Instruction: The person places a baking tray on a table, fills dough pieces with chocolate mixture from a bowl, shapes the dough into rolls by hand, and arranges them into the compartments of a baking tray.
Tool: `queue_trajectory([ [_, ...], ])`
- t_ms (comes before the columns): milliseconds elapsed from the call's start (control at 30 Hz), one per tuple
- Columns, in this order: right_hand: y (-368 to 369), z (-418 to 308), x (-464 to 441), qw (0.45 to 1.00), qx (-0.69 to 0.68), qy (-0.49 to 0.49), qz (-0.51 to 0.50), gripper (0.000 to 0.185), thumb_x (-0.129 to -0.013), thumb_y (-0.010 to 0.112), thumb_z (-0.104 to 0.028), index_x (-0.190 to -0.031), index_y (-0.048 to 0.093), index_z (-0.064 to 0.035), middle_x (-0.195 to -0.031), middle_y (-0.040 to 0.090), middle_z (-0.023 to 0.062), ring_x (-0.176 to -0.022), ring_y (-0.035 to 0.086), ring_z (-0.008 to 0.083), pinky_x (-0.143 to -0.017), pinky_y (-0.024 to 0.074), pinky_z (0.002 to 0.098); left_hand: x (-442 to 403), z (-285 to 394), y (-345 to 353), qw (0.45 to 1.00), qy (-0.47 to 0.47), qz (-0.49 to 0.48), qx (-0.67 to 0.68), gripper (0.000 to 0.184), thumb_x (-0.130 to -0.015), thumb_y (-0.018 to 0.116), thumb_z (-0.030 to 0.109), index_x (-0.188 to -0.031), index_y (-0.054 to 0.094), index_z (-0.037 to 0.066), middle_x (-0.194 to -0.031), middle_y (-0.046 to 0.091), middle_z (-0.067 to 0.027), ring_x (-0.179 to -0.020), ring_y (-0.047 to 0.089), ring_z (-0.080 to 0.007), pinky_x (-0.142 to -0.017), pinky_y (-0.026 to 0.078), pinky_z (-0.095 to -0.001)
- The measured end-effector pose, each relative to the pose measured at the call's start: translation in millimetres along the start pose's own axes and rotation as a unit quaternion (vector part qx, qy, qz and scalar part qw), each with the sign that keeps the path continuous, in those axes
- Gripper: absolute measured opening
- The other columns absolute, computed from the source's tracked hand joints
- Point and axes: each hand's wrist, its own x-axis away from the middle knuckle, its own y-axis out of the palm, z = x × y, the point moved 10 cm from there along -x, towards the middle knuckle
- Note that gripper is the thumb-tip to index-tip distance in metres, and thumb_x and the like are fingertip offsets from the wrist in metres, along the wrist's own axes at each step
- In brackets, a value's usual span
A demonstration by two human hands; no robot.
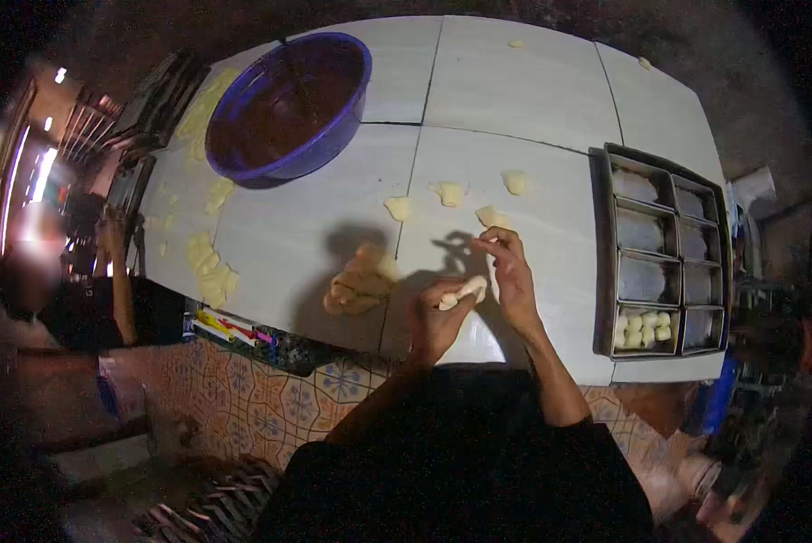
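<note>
Grasps one dough strip (472, 289) in the curled fingers of the left hand (435, 321) above the table (533, 90), pointed far-right along its long axis. Bends the right hand (513, 279), cannot tell whether around anything. Faces four loose dough pieces (448, 193), one purple bowl (338, 145), one eight-compartment tray (615, 244).

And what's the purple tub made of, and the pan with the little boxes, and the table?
The tub looks like smooth plastic, from its bright purple, rounded rim. The pan seems to be thin metal, with dark edges and greyish, shiny bottoms. The table looks like glossy white tile, maybe ceramic, with dark seams and glare.
</note>
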Motion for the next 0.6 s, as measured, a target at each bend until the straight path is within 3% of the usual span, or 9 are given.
queue_trajectory([
  [67, 25, 2, 5, 0.986, 0.112, -0.073, -0.100, 0.052, -0.091, 0.051, -0.049, -0.107, 0.061, -0.0008, -0.126, 0.048, 0.0133, -0.117, 0.043, 0.0259, -0.097, 0.0357, 0.0375, 0, -21, 25, 0.923, -0.154, -0.125, 0.331, 0.018, -0.080, 0.068, 0.007, -0.098, 0.067, 0.001, -0.094, 0.065, -0.0059, -0.082, 0.059, -0.0105, -0.074, 0.047, -0.0255],
  [100, 35, 21, 8, 0.983, 0.112, -0.061, -0.131, 0.052, -0.088, 0.056, -0.050, -0.107, 0.061, -0.0011, -0.127, 0.047, 0.0139, -0.119, 0.041, 0.0261, -0.097, 0.0357, 0.0381, 9, -49, 47, 0.723, -0.236, -0.121, 0.638, 0.025, -0.085, 0.064, 0.012, -0.109, 0.061, 0.003, -0.101, 0.063, -0.0049, -0.091, 0.058, -0.0134, -0.082, 0.046, -0.0281],
  [167, 34, 31, 0, 0.987, 0.112, -0.040, -0.109, 0.058, -0.079, 0.068, -0.048, -0.114, 0.059, -0.0030, -0.125, 0.049, 0.0088, -0.116, 0.043, 0.0254, -0.101, 0.0338, 0.0397, 6, -42, 47, 0.667, -0.238, -0.123, 0.695, 0.032, -0.092, 0.056, 0.026, -0.116, 0.056, 0.005, -0.106, 0.060, -0.0045, -0.095, 0.058, -0.0157, -0.085, 0.046, -0.0317],
  [200, 30, 47, 0, 0.992, 0.007, 0.049, -0.115, 0.068, -0.076, 0.072, -0.046, -0.124, 0.050, -0.0032, -0.127, 0.047, 0.0089, -0.115, 0.045, 0.0243, -0.100, 0.0360, 0.0393, 1, -31, 37, 0.748, -0.267, -0.094, 0.600, 0.062, -0.090, 0.050, 0.051, -0.131, 0.044, 0.004, -0.115, 0.057, -0.0098, -0.103, 0.055, -0.0211, -0.092, 0.043, -0.0370],
  [300, 29, 76, 1, 0.953, -0.201, 0.173, -0.148, 0.107, -0.068, 0.080, -0.044, -0.144, 0.015, -0.0059, -0.129, 0.044, 0.0097, -0.110, 0.049, 0.0219, -0.095, 0.0425, 0.0387, -30, 9, 34, 0.643, -0.208, -0.280, 0.681, 0.095, -0.079, 0.046, 0.074, -0.138, 0.033, 0.000, -0.127, 0.050, -0.0185, -0.113, 0.050, -0.0292, -0.100, 0.037, -0.0427],
  [333, 40, 64, -4, 0.956, -0.164, 0.148, -0.195, 0.119, -0.067, 0.079, -0.049, -0.147, 0.001, -0.0087, -0.134, 0.038, 0.0128, -0.117, 0.045, 0.0233, -0.095, 0.0430, 0.0409, -49, 20, 16, 0.693, -0.138, -0.286, 0.648, 0.122, -0.065, 0.045, 0.087, -0.142, 0.022, -0.005, -0.135, 0.041, -0.0256, -0.121, 0.045, -0.0363, -0.105, 0.033, -0.0464],
  [467, 25, 74, -15, 0.975, -0.144, 0.096, -0.137, 0.123, -0.063, 0.081, -0.051, -0.149, -0.002, -0.0188, -0.143, 0.024, 0.0126, -0.116, 0.041, 0.0249, -0.091, 0.0443, 0.0408, -202, 1, -113, 0.935, -0.041, -0.042, 0.351, 0.081, -0.090, 0.035, 0.065, -0.121, 0.049, -0.008, -0.108, 0.060, -0.0138, -0.095, 0.059, -0.0191, -0.083, 0.046, -0.0323],
  [533, 18, 70, -20, 0.980, -0.147, 0.075, -0.113, 0.115, -0.069, 0.078, -0.049, -0.149, 0.000, -0.0207, -0.141, 0.028, 0.0115, -0.116, 0.043, 0.0246, -0.089, 0.0468, 0.0389, -260, 31, -187, 0.981, 0.043, 0.099, 0.159, 0.069, -0.094, 0.037, 0.059, -0.100, 0.065, -0.003, -0.080, 0.066, -0.0092, -0.068, 0.063, -0.0145, -0.061, 0.049, -0.0269],
  [600, 4, 82, -17, 0.985, -0.127, 0.073, -0.092, 0.104, -0.076, 0.074, -0.041, -0.148, 0.002, -0.0219, -0.139, 0.033, 0.0112, -0.119, 0.044, 0.0237, -0.097, 0.0454, 0.0439, -323, 10, -234, 0.957, 0.010, 0.181, -0.227, 0.077, -0.092, 0.028, 0.064, -0.093, 0.067, -0.002, -0.084, 0.068, -0.0155, -0.083, 0.066, -0.0285, -0.076, 0.049, -0.0400],
])
